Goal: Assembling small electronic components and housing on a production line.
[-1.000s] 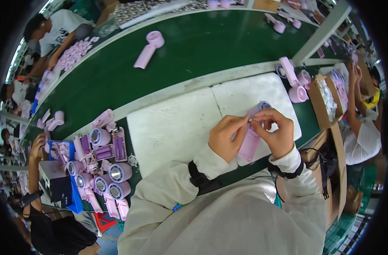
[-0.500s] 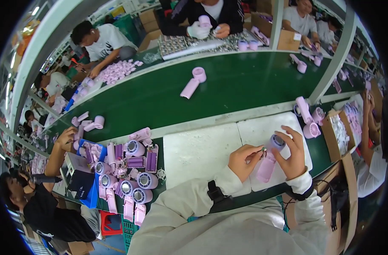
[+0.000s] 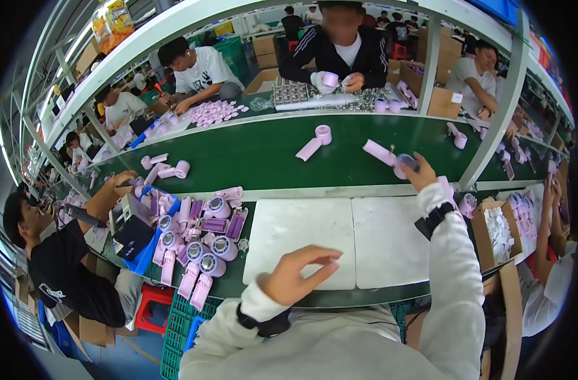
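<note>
My right hand [image 3: 421, 172] reaches out over the green conveyor belt, its fingers round the circular head of a pink handheld fan body [image 3: 380, 152]. The head looks dark and blurred under my fingers, while the handle points away to the upper left. Above the left white mat [image 3: 301, 221] hovers my left hand [image 3: 301, 272], fingers and thumb apart, with nothing visible between them. Another pink fan housing [image 3: 310, 148] lies on the belt left of the one I hold.
A pile of pink fan parts [image 3: 203, 244] fills the bench on my left, beside a blue bin [image 3: 137, 263]. At right stand more pink parts [image 3: 468, 206] and a carton [image 3: 488, 253] of white pieces. A white post [image 3: 501, 114] rises near my right arm. Co-workers sit around the belt.
My right hand has carried the fan body from the right mat forward onto the belt. My left hand has come back left and opened; the small part it pinched is no longer seen.
</note>
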Tool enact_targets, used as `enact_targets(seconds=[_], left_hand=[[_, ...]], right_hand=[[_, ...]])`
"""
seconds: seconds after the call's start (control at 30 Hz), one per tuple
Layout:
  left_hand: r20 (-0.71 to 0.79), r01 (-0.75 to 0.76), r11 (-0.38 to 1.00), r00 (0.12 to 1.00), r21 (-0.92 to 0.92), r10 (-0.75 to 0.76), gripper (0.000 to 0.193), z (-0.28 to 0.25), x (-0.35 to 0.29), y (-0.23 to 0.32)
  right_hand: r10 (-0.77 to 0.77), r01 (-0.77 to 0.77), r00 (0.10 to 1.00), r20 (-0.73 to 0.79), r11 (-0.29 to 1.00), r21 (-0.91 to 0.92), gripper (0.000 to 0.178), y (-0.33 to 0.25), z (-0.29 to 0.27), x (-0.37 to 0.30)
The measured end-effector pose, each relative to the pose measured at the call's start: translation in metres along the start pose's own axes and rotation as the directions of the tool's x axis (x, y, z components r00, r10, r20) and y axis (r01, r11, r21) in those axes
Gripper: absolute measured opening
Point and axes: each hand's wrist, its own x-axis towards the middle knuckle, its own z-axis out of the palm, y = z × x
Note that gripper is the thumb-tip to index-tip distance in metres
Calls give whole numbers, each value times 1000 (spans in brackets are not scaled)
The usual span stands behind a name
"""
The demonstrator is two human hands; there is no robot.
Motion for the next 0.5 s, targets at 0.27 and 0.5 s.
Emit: enact_targets(seconds=[0.27, 0.5], left_hand=[[148, 447, 886, 875, 119, -462, 36, -14, -128, 17], [-235, 633, 774, 749, -19, -619, 37, -8, -225, 24]], right_hand=[[-270, 97, 820, 504, 935, 342, 62, -100, -1, -45], [-563, 133, 329, 759, 823, 553, 68, -222, -15, -71]])
